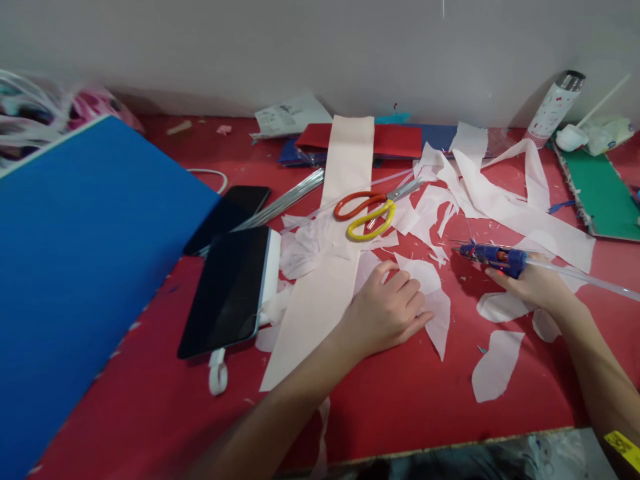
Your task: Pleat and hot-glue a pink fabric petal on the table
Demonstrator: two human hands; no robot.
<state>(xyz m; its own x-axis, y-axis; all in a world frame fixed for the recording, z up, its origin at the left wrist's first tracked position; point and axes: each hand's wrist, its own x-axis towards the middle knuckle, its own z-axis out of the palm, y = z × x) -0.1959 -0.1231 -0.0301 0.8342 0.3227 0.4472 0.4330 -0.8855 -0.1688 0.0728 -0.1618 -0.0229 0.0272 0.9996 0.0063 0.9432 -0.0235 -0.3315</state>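
The right hand (533, 283) is closed around the grip of a blue hot glue gun (493, 260), its nozzle aimed toward nine o'clock and a long clear glue stick (585, 275) running out the back toward three o'clock. The left hand (385, 310) lies open, fingers lightly curled, on a pale pink scrap (425, 277) on the red surface (150, 413). The nozzle sits at about two o'clock from that hand, near enough that a careless slide of the fingers could probably bring them against a hot tip. A drip there could also fix loose scraps to the surface by accident. A long pale pink strip (313, 320) lies at nine o'clock from the left hand, with a dark tablet (225, 293) beyond it, so a wide swing of the gun could smear either. Orange-and-yellow scissors (367, 213) at twelve o'clock lie among the offcuts, where a reaching hand might catch their blades.
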